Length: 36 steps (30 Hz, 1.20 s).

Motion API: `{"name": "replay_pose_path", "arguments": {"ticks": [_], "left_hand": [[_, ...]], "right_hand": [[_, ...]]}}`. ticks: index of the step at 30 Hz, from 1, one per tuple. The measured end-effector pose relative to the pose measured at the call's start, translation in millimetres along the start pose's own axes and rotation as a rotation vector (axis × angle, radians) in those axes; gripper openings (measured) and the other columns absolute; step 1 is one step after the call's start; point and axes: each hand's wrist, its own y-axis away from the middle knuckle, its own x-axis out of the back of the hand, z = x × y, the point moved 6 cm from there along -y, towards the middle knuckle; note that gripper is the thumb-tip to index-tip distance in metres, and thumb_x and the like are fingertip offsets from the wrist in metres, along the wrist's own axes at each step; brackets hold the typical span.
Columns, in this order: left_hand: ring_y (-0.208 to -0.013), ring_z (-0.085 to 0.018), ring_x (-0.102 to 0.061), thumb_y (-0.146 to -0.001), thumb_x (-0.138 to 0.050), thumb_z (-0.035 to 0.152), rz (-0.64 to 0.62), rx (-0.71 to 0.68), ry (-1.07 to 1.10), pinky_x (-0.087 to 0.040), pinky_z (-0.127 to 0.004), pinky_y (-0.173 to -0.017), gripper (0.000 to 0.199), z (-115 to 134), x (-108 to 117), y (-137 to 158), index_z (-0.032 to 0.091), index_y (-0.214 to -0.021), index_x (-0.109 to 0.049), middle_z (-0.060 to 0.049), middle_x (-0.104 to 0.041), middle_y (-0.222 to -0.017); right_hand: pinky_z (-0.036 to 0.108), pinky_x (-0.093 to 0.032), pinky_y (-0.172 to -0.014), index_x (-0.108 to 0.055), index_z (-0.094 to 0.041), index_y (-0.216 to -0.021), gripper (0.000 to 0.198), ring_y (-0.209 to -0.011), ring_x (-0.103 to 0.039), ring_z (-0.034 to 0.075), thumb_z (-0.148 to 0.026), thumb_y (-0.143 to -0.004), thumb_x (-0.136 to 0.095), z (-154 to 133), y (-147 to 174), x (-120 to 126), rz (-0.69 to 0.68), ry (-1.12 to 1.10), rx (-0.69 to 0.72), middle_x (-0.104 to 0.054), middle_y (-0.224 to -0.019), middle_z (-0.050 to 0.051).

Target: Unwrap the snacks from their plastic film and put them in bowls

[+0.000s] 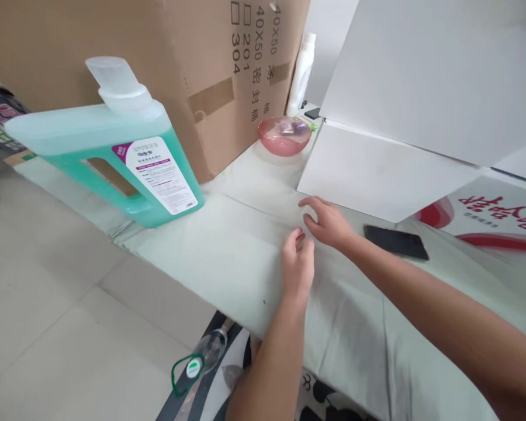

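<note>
My left hand (298, 263) is over the pale cloth (236, 251), its fingers loosely curled and the thumb apart, with nothing visible in it. Just beyond it, my right hand (328, 223) is held with bent fingers and a gap between thumb and forefinger. It too shows no object in its grasp. Nearest to the right hand is the corner of a white panel (368, 169). A dark phone (395, 241) lies on the cloth beside my right forearm.
On the left stands a big jug of green liquid (179, 164), against a cardboard box (219, 117). Farther back are a pink bowl (283, 145) with small packets and a white bottle (301, 76). A printed white-and-red carton (495, 213) is at right. Below the edge lies a clear bottle (213, 346).
</note>
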Motion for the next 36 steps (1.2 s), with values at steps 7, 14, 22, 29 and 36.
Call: {"name": "replay_pose_path", "arguments": {"ticks": [7,14,22,29,36], "left_hand": [[-0.145,-0.027,-0.05,-0.087,-0.06,0.029,-0.061,0.145,0.097,-0.041,-0.039,-0.118,0.055,-3.7,1.1,-16.4,0.014,-0.14,-0.056,-0.018,-0.055,-0.153],[-0.141,-0.027,-0.054,-0.086,-0.061,0.027,-0.014,0.18,0.152,-0.041,-0.04,-0.119,0.047,2.9,14.1,-31.4,0.014,-0.131,-0.061,-0.018,-0.06,-0.148],[-0.133,-0.027,-0.059,-0.084,-0.061,0.029,0.041,0.104,0.186,-0.044,-0.041,-0.112,0.036,9.5,36.8,-46.4,0.017,-0.118,-0.064,-0.017,-0.066,-0.135],[-0.088,-0.019,-0.059,-0.085,-0.056,0.03,0.275,-0.209,0.097,-0.047,-0.036,-0.086,0.012,25.4,66.5,-37.5,0.021,-0.091,-0.06,-0.005,-0.062,-0.093],[-0.113,-0.021,-0.055,-0.084,-0.052,0.021,0.58,-0.69,-0.099,-0.041,-0.043,-0.107,0.019,62.6,98.2,-11.2,0.022,-0.102,-0.054,-0.007,-0.056,-0.111]], "right_hand": [[0.049,-0.053,-0.098,-0.058,-0.015,-0.132,0.048,-0.118,-0.062,0.032,-0.011,-0.086,-0.044,-24.1,-163.3,-43.8,0.019,0.11,0.045,-0.061,-0.137,0.018],[0.046,-0.032,-0.119,-0.044,-0.003,-0.143,0.051,-0.148,-0.036,0.034,-0.014,-0.093,-0.045,-4.6,-267.7,-56.3,0.042,0.266,-0.103,-0.043,-0.152,0.022],[0.044,-0.039,-0.104,-0.063,-0.011,-0.126,0.04,-0.123,-0.059,0.03,-0.005,-0.091,-0.043,6.5,-273.8,-63.0,-0.077,0.455,-0.171,-0.065,-0.132,0.018],[0.037,-0.036,-0.074,-0.066,-0.019,-0.12,0.034,-0.092,-0.064,0.024,-0.018,-0.1,-0.038,-58.3,-182.6,-74.9,-0.158,0.487,0.039,-0.068,-0.124,0.014],[0.034,-0.026,-0.068,-0.068,-0.018,-0.099,0.024,-0.073,-0.054,0.017,-0.021,-0.1,-0.045,-97.8,-15.8,-58.4,-0.068,0.379,0.434,-0.068,-0.086,0.006]]}}
